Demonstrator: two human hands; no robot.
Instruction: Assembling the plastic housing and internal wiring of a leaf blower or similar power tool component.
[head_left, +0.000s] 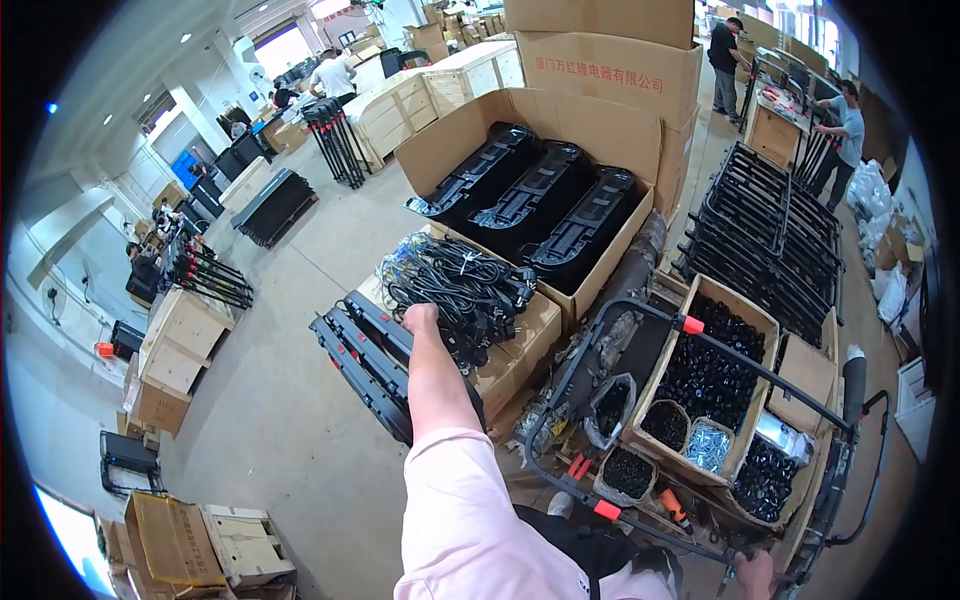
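Note:
My left arm stretches forward in a pale pink sleeve. My left hand [422, 318] is closed between a tangled heap of black cables [455, 275] and a stack of long black plastic parts [365, 345]; what is in its fingers is hidden. The cables lie on a brown carton [525, 345]. At the lower right, my right hand [757, 576] is closed on the near side of a black tubular frame [770, 375] with red fittings. That frame slants over boxes of small parts.
A large open carton [625, 235] holds several black moulded panels [535, 195]. Black frames [765, 230] are stacked at the right. Below the tubular frame are a box of black fittings [715, 350], a bag of silver screws [708, 445] and an orange-black tool [676, 510]. Other people work farther off.

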